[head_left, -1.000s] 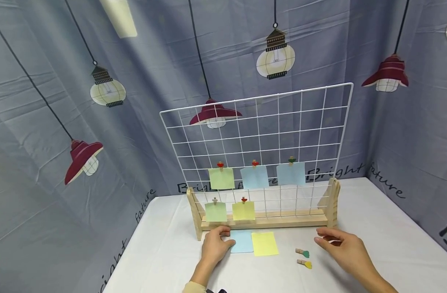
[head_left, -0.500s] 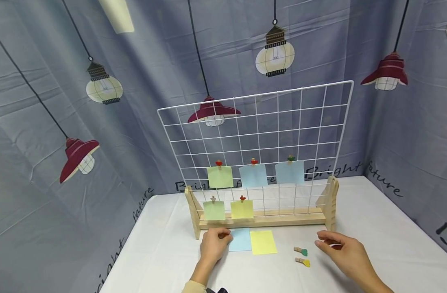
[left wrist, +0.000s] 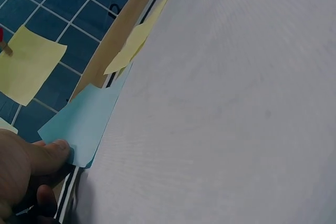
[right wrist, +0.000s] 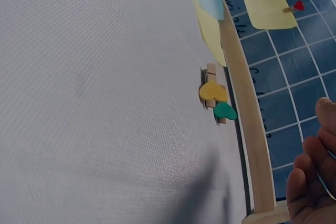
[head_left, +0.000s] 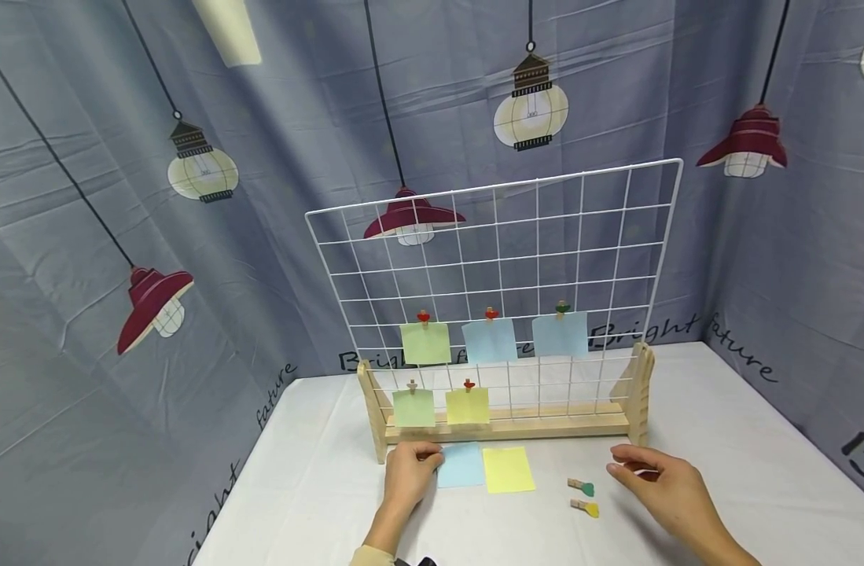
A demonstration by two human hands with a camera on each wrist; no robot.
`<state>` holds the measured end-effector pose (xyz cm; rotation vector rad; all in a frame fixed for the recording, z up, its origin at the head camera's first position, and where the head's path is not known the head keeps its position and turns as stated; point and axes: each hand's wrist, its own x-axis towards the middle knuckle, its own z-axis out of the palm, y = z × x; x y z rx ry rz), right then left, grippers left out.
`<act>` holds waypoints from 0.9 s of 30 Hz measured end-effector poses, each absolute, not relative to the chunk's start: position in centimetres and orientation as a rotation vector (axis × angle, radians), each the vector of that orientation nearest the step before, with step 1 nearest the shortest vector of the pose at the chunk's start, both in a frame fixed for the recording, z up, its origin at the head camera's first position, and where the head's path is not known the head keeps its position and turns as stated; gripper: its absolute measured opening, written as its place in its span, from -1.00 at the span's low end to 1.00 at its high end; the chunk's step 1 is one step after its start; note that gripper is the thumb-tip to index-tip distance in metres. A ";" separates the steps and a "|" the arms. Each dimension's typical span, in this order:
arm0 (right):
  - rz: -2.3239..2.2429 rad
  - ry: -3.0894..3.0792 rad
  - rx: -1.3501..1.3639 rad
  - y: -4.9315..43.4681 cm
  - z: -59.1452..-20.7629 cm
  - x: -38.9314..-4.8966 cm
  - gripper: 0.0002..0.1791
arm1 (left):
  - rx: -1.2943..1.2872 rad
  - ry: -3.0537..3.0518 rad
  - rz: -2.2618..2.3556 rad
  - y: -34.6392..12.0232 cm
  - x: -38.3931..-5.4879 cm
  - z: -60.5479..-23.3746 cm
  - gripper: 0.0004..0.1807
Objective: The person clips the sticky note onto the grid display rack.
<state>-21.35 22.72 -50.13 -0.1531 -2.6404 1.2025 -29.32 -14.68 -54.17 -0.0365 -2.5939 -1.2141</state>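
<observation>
My left hand pinches the left edge of a blue sticky note on the white table. In the left wrist view, the thumb lies on that note, and the other fingers are partly hidden. Beside it, to the right, is a yellow sticky note. Two small wooden clothespins lie farther right, one with a green heart and one with a yellow heart. Just above the table, right of the clothespins, my right hand holds nothing, its fingers loosely bent.
Behind the notes stands a white wire grid in a wooden base. Green, blue and yellow notes hang on it from heart clothespins, such as a blue note and a yellow note. A grey curtain surrounds the table.
My left hand has shifted slightly left, and the blue note's left edge with it. The right hand stays nearly still. The head view has moved a little.
</observation>
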 end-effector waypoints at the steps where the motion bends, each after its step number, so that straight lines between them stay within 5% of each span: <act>1: 1.200 -2.637 -0.148 22.7 -50.1 -21.4 -0.59 | -0.035 -2.585 -1.217 -14.8 -29.3 -54.1 -0.93; 27: 1.201 -2.650 -0.108 21.8 -50.2 -21.9 -0.62 | -0.047 -2.475 -1.319 -15.1 -27.4 -49.6 -0.96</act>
